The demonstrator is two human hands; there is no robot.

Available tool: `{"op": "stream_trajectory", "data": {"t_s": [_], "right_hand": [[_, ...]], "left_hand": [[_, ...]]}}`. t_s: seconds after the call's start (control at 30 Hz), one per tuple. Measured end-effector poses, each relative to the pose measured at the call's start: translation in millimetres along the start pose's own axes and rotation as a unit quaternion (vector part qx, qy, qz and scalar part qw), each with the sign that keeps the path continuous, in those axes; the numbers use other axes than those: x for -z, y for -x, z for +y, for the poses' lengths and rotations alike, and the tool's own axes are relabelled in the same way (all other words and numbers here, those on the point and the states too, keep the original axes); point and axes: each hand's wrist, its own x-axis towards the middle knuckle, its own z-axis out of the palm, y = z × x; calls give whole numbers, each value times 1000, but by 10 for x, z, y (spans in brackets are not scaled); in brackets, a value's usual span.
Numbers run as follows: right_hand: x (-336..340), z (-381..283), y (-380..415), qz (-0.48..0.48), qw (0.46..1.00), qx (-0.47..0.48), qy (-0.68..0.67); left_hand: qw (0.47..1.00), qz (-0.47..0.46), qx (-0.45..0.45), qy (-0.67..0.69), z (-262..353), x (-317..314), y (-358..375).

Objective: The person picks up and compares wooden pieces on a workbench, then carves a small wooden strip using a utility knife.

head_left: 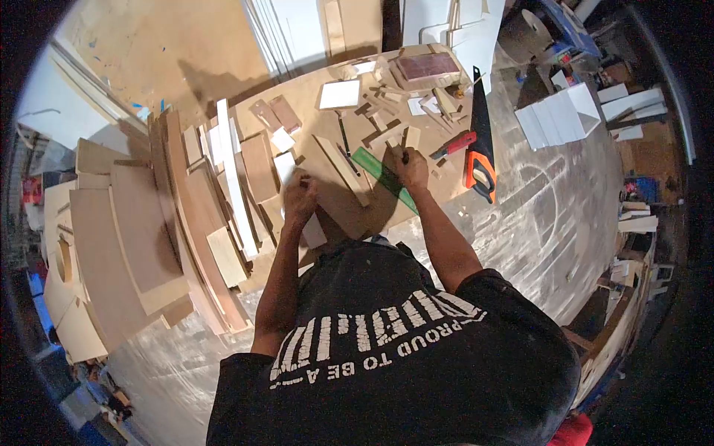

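Observation:
My left hand (pixel 300 196) is closed, its fingers curled over the table beside small white and brown board pieces; what they hold, if anything, is hidden. My right hand (pixel 412 171) is also closed, near the upper part of a green strip like a ruler (pixel 385 178). A small dark thing shows at its fingertips, too small to name. Just beyond those fingers lies a short light wood piece (pixel 413 137). Between the hands rest a narrow wood strip (pixel 340 169) and a thin black pen-like stick (pixel 343 134). Right of my right hand is a red-handled cutter (pixel 455 145).
A handsaw (pixel 482 126) with an orange and black handle lies at the table's right edge. Wood offcuts and a reddish-brown block (pixel 428 68) crowd the far side. Long boards (pixel 197 201) and a white strip (pixel 234 178) lie left. White panels (pixel 558 119) stand farther right.

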Motion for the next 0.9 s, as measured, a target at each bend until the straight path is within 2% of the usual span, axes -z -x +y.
{"op": "stream_trajectory", "data": {"t_s": [0.03,0.1,0.13,0.23,0.33,0.47,0.53,0.57,0.63,0.73,0.77,0.87,0.9], "right_hand": [[4,-6,-2,8,1000,-6,-3],[9,-10,-7,20,1000,-15,-4],[0,13,-14,25,1000,-17,-3],[-44,110,-30,51,997,-23,-44],[-31,145,66,81,994,-37,-63],[196,39,364,90,991,-72,-72],[203,-13,588,96,985,-115,-80],[193,-49,712,98,982,-136,-84],[81,-104,978,60,982,-114,-136],[-2,-320,1266,-4,980,-104,-171],[5,-423,1295,-26,978,-105,-177],[-20,-553,1338,-91,969,-99,-206],[-27,-614,1298,-109,948,-129,-269]], "left_hand": [[1000,-7,-2,8,-15,22,-26],[997,-11,-69,12,-336,5,-140],[995,-15,-102,14,-351,19,-177],[993,-10,-109,-36,-154,41,-106],[986,0,-167,-10,-203,1,-116],[993,-97,-42,59,-283,-98,-176],[987,-108,54,108,97,-137,-56],[981,-135,55,125,113,-170,-50],[968,-188,59,158,143,-223,-35],[968,-249,10,38,528,-242,73],[963,-264,16,51,604,-285,118],[949,-302,-75,39,310,-592,135],[953,-284,-106,-10,391,-648,179]]}}
